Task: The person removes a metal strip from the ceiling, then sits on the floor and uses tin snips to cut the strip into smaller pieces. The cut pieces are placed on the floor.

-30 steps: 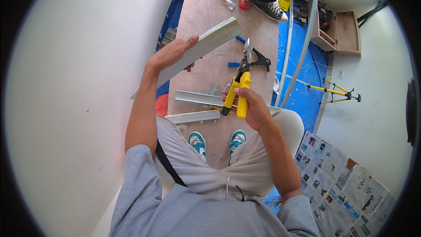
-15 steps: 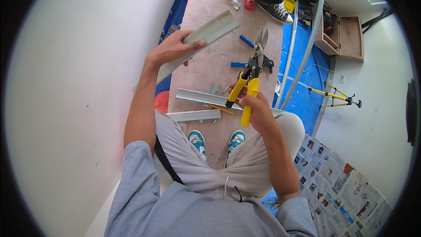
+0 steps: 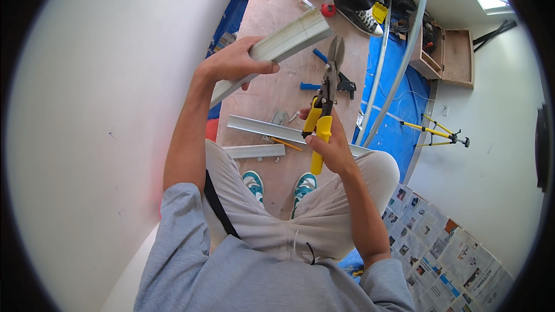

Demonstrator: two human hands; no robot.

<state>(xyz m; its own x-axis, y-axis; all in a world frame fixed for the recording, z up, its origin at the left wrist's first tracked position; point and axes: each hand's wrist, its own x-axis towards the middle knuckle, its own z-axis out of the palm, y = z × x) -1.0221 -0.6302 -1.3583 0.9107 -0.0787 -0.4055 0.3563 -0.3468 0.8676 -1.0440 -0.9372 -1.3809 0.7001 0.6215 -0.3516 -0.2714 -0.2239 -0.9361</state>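
Note:
My left hand (image 3: 240,62) is wrapped round a pale grey metal channel (image 3: 295,34), which tilts up and away to the right. In my right hand (image 3: 332,147) are tin snips (image 3: 321,124) with yellow grips, blades pointing away from me. Their tips are a little below and right of the channel's far end, apart from it. The snips' handles look close together. Beyond the snips, a blue-handled hand riveter (image 3: 341,85) lies on the board. Below lie a long metal channel (image 3: 260,127), a shorter channel piece (image 3: 254,151) and an orange pencil (image 3: 286,143).
The wooden board (image 3: 260,20) lies beside blue sheeting (image 3: 399,104). Another person's sneaker (image 3: 365,22) stands at its far right, near a red tape measure (image 3: 328,10). Long metal strips (image 3: 399,69), a wooden box (image 3: 459,58) and a yellow tripod (image 3: 439,132) are on the right.
My left hand has moved the channel slightly right, and its end has rolled to show more of its side. The snips have turned more upright and shifted a little left and nearer me.

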